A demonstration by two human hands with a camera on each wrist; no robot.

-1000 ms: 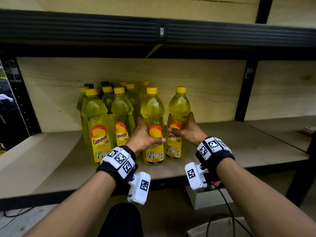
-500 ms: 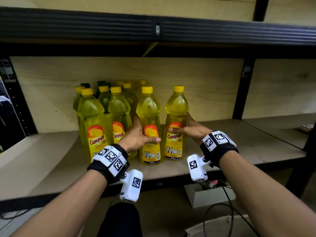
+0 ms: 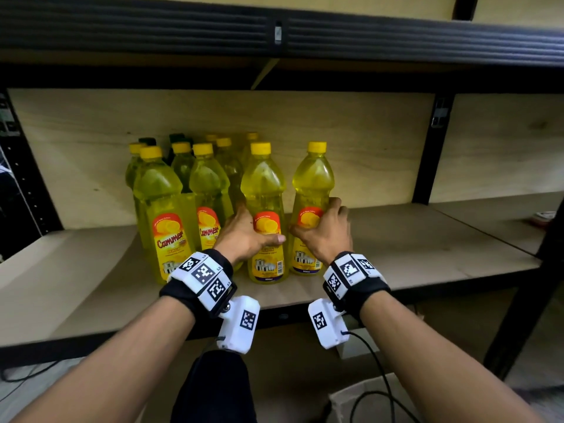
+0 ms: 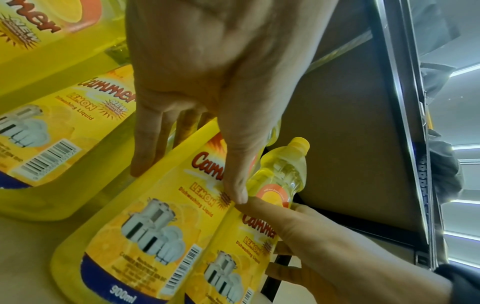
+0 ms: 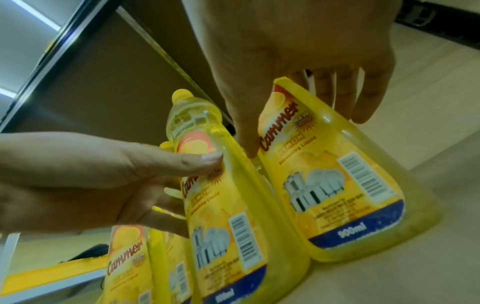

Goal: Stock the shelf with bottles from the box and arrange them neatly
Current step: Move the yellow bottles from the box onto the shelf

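While both stood near the shelf front edge, the left hand gripped one Cammer dishwashing-liquid bottle and the right hand its neighbour; bare board stretched rightward, the bottle cluster behind-left

Bottles stand upright in a cluster on the shelf, left of its middle, in rows running back toward the rear panel. The front row holds four. The left hand holds the third bottle; the right hand holds the rightmost bottle, just beside it. A box sits on the floor below the shelf.
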